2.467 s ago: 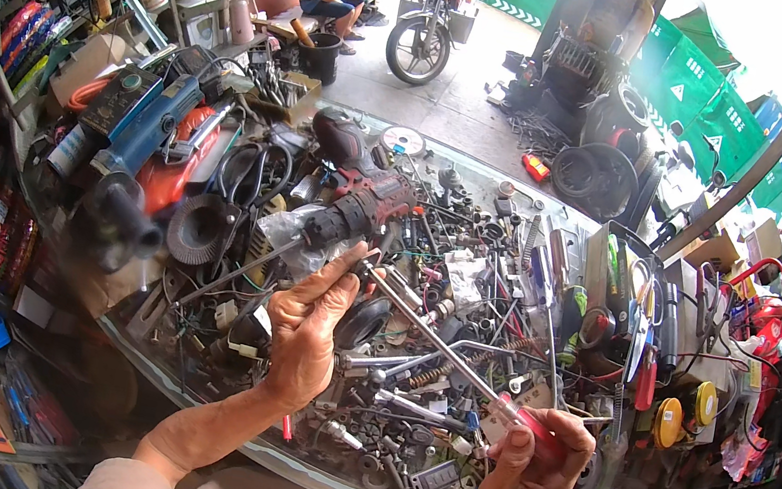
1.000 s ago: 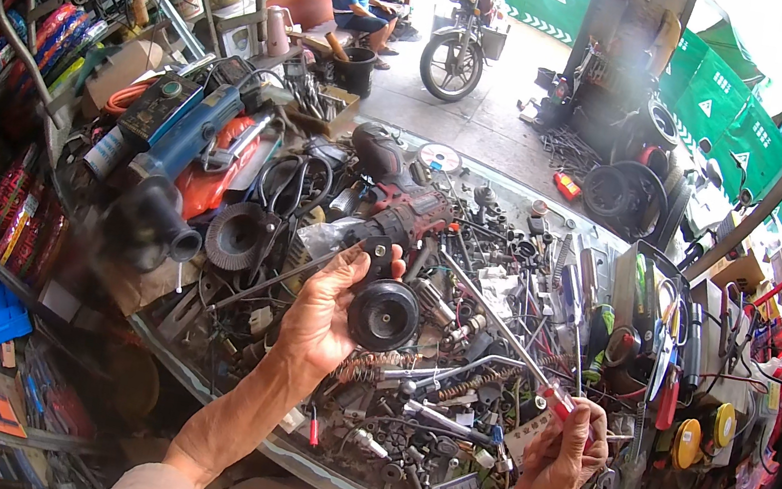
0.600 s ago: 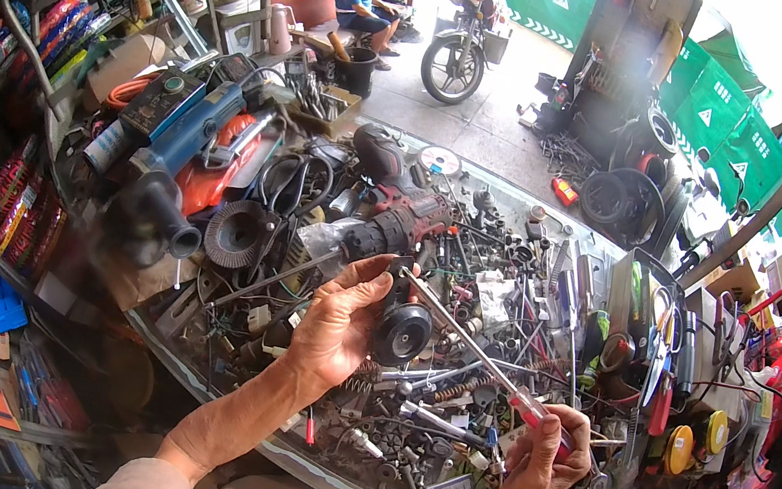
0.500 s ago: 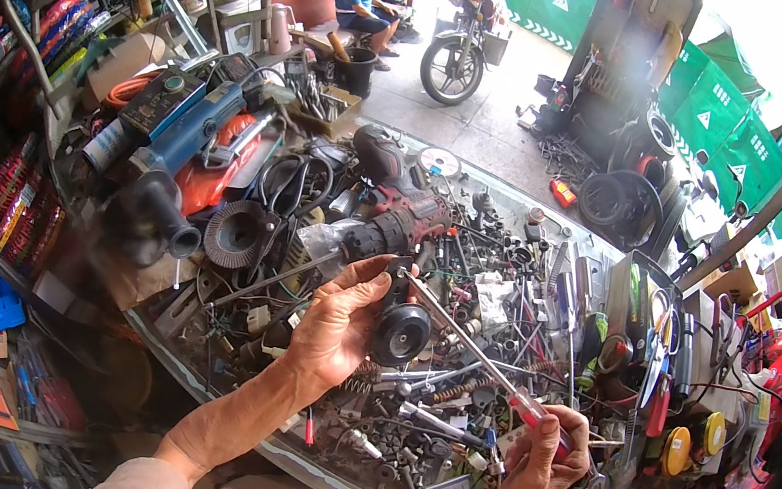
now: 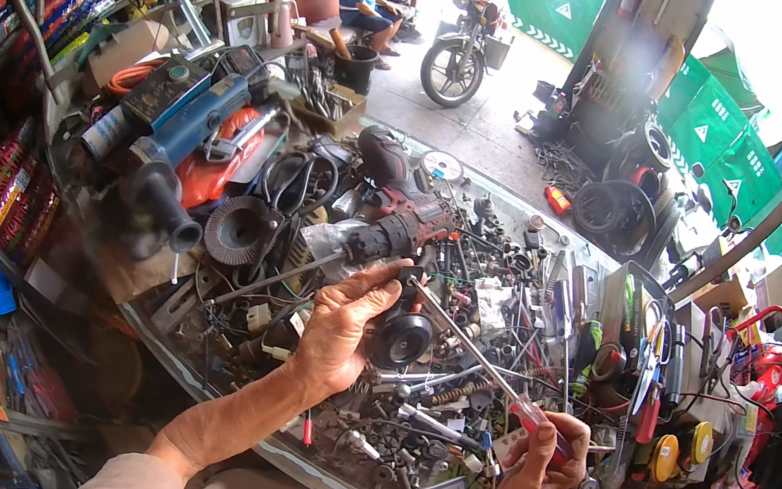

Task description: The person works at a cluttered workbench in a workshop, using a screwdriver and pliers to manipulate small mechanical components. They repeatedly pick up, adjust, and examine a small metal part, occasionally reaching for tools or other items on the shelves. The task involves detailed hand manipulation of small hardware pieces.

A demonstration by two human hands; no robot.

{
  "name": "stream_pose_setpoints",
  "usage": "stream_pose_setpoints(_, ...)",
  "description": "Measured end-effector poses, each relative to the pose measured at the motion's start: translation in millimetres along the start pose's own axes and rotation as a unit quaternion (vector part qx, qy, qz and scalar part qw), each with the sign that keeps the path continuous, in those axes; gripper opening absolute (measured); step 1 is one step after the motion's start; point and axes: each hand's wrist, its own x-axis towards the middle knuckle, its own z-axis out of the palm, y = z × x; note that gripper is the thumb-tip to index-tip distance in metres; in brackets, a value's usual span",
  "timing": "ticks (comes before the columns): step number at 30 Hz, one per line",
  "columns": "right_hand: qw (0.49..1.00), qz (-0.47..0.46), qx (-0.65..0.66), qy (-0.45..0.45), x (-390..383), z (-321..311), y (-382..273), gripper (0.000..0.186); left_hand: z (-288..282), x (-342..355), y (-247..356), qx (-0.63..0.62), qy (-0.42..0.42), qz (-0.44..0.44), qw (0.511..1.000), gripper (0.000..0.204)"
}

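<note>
My left hand (image 5: 338, 330) pinches the dark bracket of a round black part (image 5: 402, 339) between thumb and fingertips. This part is disc-shaped with a small metal centre and hangs below the fingers; its exact kind I cannot make out. My right hand (image 5: 544, 467) is wrapped round the red, partly clear handle of a long screwdriver (image 5: 474, 348). The shaft slants up and left, and its tip meets the bracket beside my left fingertips. Just beyond that hand, a dark red and black cordless drill (image 5: 401, 226) lies among loose parts.
Screws, springs and metal fittings crowd the glass-topped counter (image 5: 555, 231). A blue angle grinder (image 5: 192, 124) and a wire wheel (image 5: 240, 227) lie left, scissors (image 5: 649, 359) and yellow-lidded tins (image 5: 666, 456) right. Beyond are a motorcycle (image 5: 458, 52) and a seated person (image 5: 366, 8).
The view has shifted slightly. My hands keep their holds, and the bracket and round part are turned a little, with the screwdriver tip still at the bracket.
</note>
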Motion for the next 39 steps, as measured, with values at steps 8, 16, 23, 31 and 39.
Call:
stream_pose_setpoints(8,0.954,-0.275,-0.117,-0.025,0.6,-13.0,12.0,0.044,-0.2,-0.4,-9.7,0.055,-0.01,0.047,0.997,0.027)
stream_pose_setpoints(16,0.97,-0.201,-0.132,0.023,3.2,-21.1,16.9,0.051,3.5,-3.0,-12.7,0.056,-0.005,0.044,0.997,0.027)
stream_pose_setpoints(23,0.995,-0.049,-0.003,0.083,8.3,-19.5,14.9,0.037,8.6,-9.9,-17.1,0.095,-0.016,0.062,0.993,0.026)
stream_pose_setpoints(31,0.992,0.027,0.02,0.119,10.7,-12.3,8.1,0.027,2.0,-1.3,-4.8,0.155,-0.052,-0.01,0.987,0.03)
stream_pose_setpoints(39,0.988,0.058,0.073,0.125,23.0,-15.5,19.6,0.018,3.0,0.6,-8.9,0.266,-0.063,0.044,0.961,0.038)
